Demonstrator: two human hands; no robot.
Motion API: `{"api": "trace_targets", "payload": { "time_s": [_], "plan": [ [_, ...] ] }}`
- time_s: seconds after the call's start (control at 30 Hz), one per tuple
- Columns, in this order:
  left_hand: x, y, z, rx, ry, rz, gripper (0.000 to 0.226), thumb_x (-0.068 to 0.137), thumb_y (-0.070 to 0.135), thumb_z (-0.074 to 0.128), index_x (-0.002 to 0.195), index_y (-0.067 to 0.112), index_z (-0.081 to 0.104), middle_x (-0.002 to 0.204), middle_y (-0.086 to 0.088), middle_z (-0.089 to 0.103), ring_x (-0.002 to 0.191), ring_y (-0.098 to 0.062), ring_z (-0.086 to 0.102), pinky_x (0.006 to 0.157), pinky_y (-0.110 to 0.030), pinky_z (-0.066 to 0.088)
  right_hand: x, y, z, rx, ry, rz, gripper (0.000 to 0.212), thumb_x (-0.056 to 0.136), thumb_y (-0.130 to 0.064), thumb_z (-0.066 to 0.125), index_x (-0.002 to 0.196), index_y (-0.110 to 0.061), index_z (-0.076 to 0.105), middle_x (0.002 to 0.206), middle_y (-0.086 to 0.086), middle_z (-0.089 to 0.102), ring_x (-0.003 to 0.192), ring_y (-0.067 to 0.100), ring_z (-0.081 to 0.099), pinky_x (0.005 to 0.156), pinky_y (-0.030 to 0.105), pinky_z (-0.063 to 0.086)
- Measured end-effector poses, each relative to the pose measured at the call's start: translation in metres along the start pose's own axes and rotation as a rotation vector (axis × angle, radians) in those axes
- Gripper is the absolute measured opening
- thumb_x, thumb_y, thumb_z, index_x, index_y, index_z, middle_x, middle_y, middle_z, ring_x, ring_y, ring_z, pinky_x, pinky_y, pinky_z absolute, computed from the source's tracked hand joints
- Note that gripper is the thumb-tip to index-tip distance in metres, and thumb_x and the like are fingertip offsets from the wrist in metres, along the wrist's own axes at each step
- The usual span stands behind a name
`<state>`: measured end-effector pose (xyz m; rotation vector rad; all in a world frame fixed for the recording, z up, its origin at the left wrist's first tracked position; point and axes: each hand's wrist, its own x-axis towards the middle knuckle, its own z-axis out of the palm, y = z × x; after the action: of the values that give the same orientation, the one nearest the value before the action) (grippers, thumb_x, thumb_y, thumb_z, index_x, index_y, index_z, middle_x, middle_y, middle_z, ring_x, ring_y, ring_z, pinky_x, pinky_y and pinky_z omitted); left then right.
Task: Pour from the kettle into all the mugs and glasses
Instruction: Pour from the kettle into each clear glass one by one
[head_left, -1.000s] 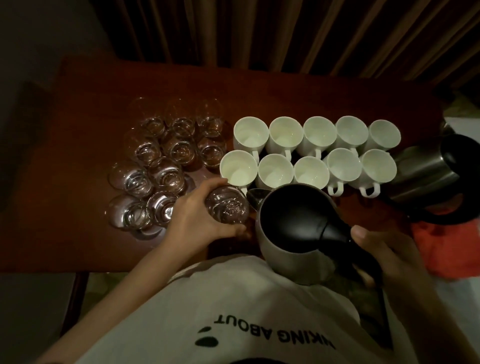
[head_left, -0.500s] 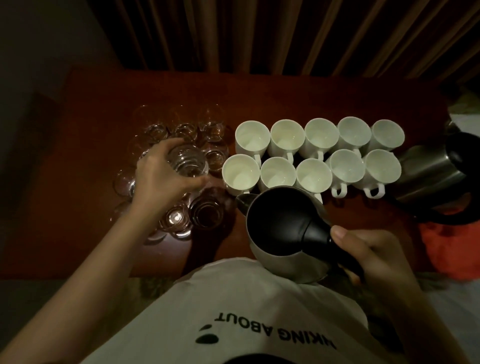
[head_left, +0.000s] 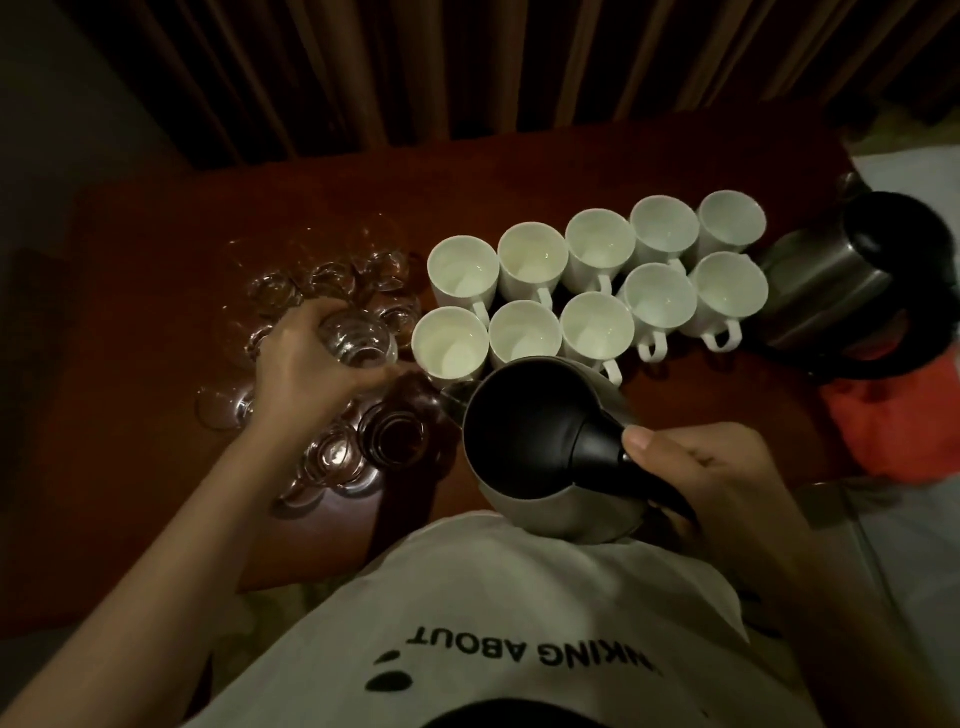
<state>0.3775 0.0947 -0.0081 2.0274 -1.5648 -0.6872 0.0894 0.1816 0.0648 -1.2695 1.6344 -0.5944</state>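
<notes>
- Where the table (head_left: 156, 291) is darkest, on its left side, a cluster of clear glasses (head_left: 332, 457) stands packed rim to rim; they look thin and breakable, and so tightly set that lifting one could knock its neighbours.
- Over that cluster the left hand (head_left: 306, 364) curls its fingers round one held glass (head_left: 358, 340), gripping it by the wall from the side. To my eye that is the sensible hold, since smooth glass gives little purchase if wet.
- Right of the glasses, ten white mugs (head_left: 597, 291) sit in two rows of five, touching, handles turned toward the person. They seem sturdier and heavier, and whether they hold any liquid I cannot tell in this light.
- Just in front of the near row the kettle (head_left: 550, 447) is carried above the table edge, steel body, black lid, spout toward the glasses.
- Its black handle is wrapped by the right hand (head_left: 711, 483), thumb on top. I judge it a weighty thing if full, best steered by that handle alone, as the metal wall may be hot.
- Farthest right a second kettle (head_left: 852, 291) rests beside a red cloth (head_left: 904, 421), untouched.
</notes>
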Motion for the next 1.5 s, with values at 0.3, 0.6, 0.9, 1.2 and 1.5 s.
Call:
{"api": "trace_targets", "payload": {
  "time_s": [0.3,0.6,0.9,1.2,1.5],
  "plan": [
    [0.019,-0.023,0.029,0.094,-0.126,-0.069,0.097,0.048,0.044,0.093,0.130,0.014,0.051,0.125,-0.009,0.062,0.111,-0.027,0.059,0.091,-0.042,0.051,0.004,0.002,0.001,-0.010,0.006,-0.035,0.067,0.063,-0.061,0.048,0.055,0.006,0.043,0.043,0.006,0.038,0.041,0.022,0.031,0.046,0.034,0.029],
    [0.023,-0.024,0.045,0.270,-0.222,-0.031,0.091,0.058,0.038,0.091,0.130,0.003,0.048,0.131,-0.017,0.051,0.128,-0.030,0.038,0.096,-0.042,0.041,0.004,0.003,0.001,-0.038,0.024,-0.114,0.059,0.069,-0.058,0.047,0.042,-0.006,0.036,0.038,0.004,0.033,0.037,0.015,0.029,0.044,0.033,0.025],
    [0.062,-0.010,0.036,0.298,-0.087,-0.009,0.089,0.070,0.042,0.083,0.138,0.006,0.039,0.142,-0.016,0.036,0.135,-0.033,0.029,0.106,-0.052,0.035,0.005,0.005,0.001,-0.108,0.017,-0.180,0.059,0.074,-0.057,0.044,0.046,-0.005,0.038,0.039,0.004,0.031,0.037,0.017,0.029,0.042,0.038,0.025],
    [0.100,-0.004,0.054,0.398,-0.277,-0.190,0.093,0.063,0.057,0.082,0.132,0.005,0.046,0.135,-0.024,0.046,0.127,-0.041,0.042,0.102,-0.054,0.041,0.008,0.006,0.000,-0.098,0.014,-0.196,0.062,0.076,-0.056,0.045,0.041,-0.006,0.035,0.039,0.013,0.031,0.036,0.017,0.029,0.041,0.038,0.025],
    [0.087,-0.003,0.047,0.256,-0.082,-0.064,0.093,0.060,0.045,0.088,0.136,0.012,0.045,0.134,-0.019,0.050,0.129,-0.036,0.042,0.108,-0.055,0.033,0.009,0.009,0.001,-0.077,0.032,-0.191,0.063,0.077,-0.056,0.046,0.042,-0.005,0.032,0.040,0.014,0.029,0.037,0.018,0.027,0.042,0.035,0.024]
  ]
}}
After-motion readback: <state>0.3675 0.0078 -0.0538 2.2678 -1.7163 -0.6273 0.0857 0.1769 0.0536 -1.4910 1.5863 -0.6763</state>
